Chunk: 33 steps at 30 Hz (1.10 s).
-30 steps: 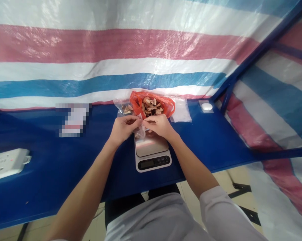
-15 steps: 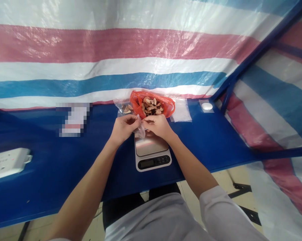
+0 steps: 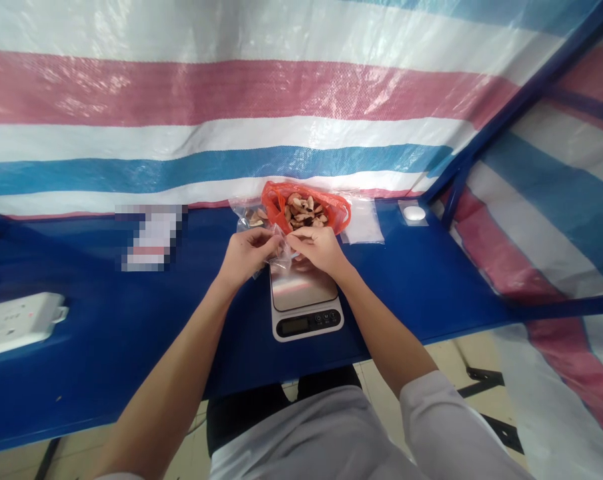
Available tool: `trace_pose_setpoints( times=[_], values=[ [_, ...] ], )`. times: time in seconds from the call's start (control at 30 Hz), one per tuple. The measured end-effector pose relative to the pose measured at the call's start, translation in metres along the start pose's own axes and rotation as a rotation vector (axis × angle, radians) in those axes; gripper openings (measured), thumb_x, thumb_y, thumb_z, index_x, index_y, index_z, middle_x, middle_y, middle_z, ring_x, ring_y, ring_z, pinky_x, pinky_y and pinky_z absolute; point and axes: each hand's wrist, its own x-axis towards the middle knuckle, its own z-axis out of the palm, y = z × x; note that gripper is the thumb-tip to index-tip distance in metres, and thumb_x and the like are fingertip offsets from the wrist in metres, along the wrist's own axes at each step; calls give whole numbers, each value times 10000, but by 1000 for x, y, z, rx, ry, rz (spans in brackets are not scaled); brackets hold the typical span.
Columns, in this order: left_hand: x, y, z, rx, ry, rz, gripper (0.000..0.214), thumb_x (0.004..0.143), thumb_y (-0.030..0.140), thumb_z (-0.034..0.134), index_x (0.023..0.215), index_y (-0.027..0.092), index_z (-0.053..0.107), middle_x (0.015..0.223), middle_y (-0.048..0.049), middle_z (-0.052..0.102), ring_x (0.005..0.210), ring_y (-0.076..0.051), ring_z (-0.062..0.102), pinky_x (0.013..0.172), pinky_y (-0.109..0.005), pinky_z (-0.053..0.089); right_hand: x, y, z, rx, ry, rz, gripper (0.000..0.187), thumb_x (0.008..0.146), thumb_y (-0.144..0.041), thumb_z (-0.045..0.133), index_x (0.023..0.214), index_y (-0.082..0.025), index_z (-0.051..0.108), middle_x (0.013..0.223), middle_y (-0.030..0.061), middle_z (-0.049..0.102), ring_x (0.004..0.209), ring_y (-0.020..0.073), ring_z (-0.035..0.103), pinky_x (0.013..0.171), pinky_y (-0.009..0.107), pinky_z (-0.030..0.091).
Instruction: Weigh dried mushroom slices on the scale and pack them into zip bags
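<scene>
My left hand (image 3: 246,255) and my right hand (image 3: 320,249) pinch opposite sides of the mouth of a clear plastic bag (image 3: 280,257), which hangs just above the back of a digital kitchen scale (image 3: 304,307). The scale's steel platform looks bare where it shows, though my hands hide its far end. Behind my hands, an orange-red plastic bag (image 3: 305,210) lies open, full of dried brown-and-cream slices (image 3: 301,213). To its left, a second clear bag (image 3: 249,217) holds a few similar slices.
A flat white-filled plastic packet (image 3: 364,223) and a small white round object (image 3: 414,213) lie at the back right of the blue table (image 3: 81,353). A pixelated item (image 3: 151,237) lies back left, and a white power strip (image 3: 16,323) sits at the left edge. Striped tarpaulin surrounds the table.
The clear bag between my hands has spread wider, with its lower edge reaching further left. My hands have shifted only slightly.
</scene>
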Motion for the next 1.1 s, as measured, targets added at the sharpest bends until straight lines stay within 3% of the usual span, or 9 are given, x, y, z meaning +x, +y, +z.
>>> trace_pose_setpoints(
  times=[0.27, 0.47, 0.83, 1.1],
  values=[
    [-2, 5, 1, -31, -56, -43, 370, 726, 509, 762, 758, 140, 763, 658, -47, 726, 570, -141, 613, 566, -239, 487, -2, -5, 1, 125, -88, 143, 194, 866, -359, 679, 849, -185, 762, 747, 15, 740, 623, 146, 701, 563, 235, 612],
    [-1, 1, 0, -32, -36, -50, 342, 684, 477, 791, 764, 144, 779, 693, -57, 754, 588, -158, 647, 591, -254, 500, -1, 1, 1, 101, -73, 118, 200, 852, -365, 697, 868, -183, 778, 744, 17, 750, 621, 154, 711, 546, 232, 601],
    [-1, 1, 1, -60, -32, -23, 252, 670, 398, 753, 713, 152, 713, 681, -32, 718, 613, -150, 617, 624, -258, 494, -1, 1, 3, -170, 69, -36, 123, 836, -241, 688, 778, -176, 775, 671, 11, 746, 586, 151, 691, 618, 248, 557],
    [3, 0, -12, 47, 83, 30, 140, 668, 315, 696, 658, 178, 676, 624, 3, 654, 577, -128, 554, 566, -240, 429, 2, 0, -4, -245, 203, -58, 143, 869, -278, 684, 808, -197, 785, 744, 35, 776, 734, 193, 740, 726, 285, 580]
  ],
)
